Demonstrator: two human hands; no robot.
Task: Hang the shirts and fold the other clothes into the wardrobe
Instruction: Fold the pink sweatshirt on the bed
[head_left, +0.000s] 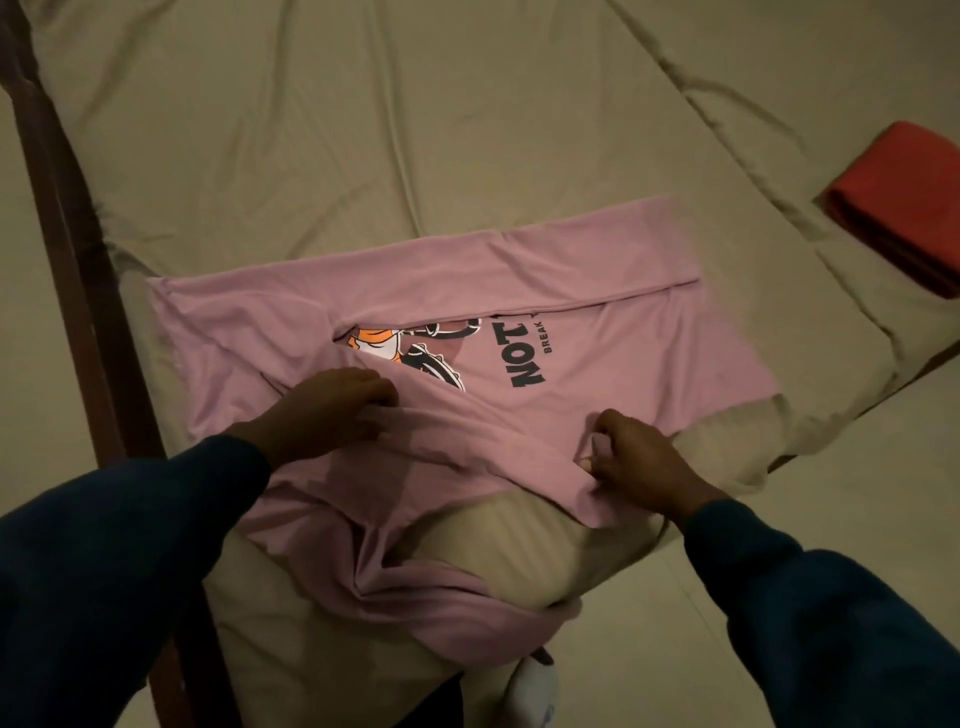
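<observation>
A pink T-shirt (597, 291) with a black and orange print lies partly folded on the corner of the bed (363, 130). Its far side is folded over the print, and its near part hangs crumpled over the bed's edge. My left hand (327, 405) lies on the near fold of the shirt with its fingers curled into the fabric. My right hand (639, 457) pinches the near right edge of the shirt. Both arms wear dark blue sleeves.
A folded red cloth (898, 208) sits on the bed at the far right. The beige sheet is wrinkled. A dark wooden bed frame (67, 218) runs down the left side. Pale floor (649, 649) shows at the lower right, with a white object (532, 686) near the bed's corner.
</observation>
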